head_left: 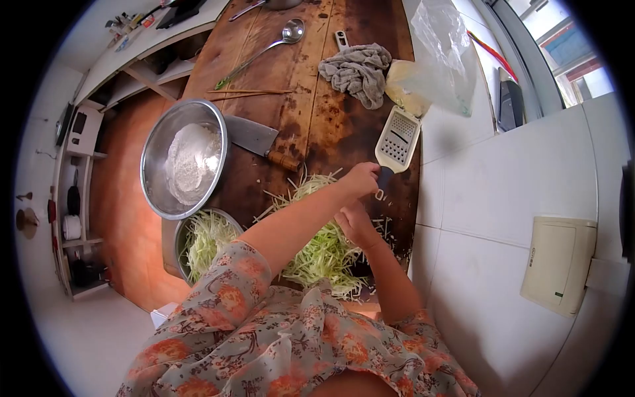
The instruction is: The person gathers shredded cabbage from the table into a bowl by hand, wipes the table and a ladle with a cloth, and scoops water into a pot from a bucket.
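My left hand [362, 180] reaches across to the right and is closed on the dark handle of a flat grater [399, 139]. The grater's pale-framed metal face points away from me, and its hanging loop shows below the hand. Just nearer, my right hand [356, 223] is over the heap of shredded pale green vegetable [327, 255]. Its fingers are partly hidden by my left forearm, so I cannot make out whether they hold anything. More shreds fill a metal bowl [177, 248] at the left, partly covered by my sleeve.
A metal basin [147, 165] of white flour [192, 162] stands left, beside a cleaver [254, 137]. Farther back on the wooden table [301, 126] are chopsticks [248, 93], a ladle [293, 30], a grey cloth [357, 69] and a plastic bag [442, 59]. A tiled wall [483, 198] borders the right.
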### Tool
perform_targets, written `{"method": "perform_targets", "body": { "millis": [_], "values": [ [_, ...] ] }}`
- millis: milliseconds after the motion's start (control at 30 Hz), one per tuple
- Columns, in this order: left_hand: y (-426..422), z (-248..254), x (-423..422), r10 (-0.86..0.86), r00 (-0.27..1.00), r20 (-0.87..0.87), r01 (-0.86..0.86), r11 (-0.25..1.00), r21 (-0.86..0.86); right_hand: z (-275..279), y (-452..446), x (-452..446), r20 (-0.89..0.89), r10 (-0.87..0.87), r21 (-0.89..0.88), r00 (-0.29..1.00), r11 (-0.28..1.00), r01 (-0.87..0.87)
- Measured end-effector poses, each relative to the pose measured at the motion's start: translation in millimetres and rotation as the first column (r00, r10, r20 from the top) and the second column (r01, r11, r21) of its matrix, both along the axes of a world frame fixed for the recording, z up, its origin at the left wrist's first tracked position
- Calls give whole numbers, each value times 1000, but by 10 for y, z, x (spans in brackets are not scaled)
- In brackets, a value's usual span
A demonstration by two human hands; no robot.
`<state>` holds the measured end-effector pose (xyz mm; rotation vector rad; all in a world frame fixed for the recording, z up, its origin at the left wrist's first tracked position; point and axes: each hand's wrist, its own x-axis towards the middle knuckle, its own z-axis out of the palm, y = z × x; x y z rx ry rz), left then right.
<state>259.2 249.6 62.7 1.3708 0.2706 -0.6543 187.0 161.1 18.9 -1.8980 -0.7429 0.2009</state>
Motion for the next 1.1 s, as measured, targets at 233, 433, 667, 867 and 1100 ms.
{"method": "perform_targets", "body": {
  "millis": [233, 433, 667, 867, 1100],
  "values": [
    [215, -199, -3, -372, 900, 227, 246, 863, 441, 304, -91, -150, 122, 92, -168, 988, 983, -71],
    [1093, 29, -122, -57, 843, 535, -307, 766, 565, 335, 244, 243, 136, -126, 28, 983, 992, 123],
    [1282, -95, -778, -205, 804, 558, -352, 592, 724, -3, 500, 366, 308, 168, -266, 936, 960, -84],
    [1130, -146, -1195, -287, 864, 413, -159, 624, 765, 255, 359, -70, 87, 238, -236, 967, 948, -212],
    [1056, 26, -1648, -291, 820, 494, -187, 678, 711, 612, 235, -532, 219, 185, -283, 958, 952, -119]
  ]
}}
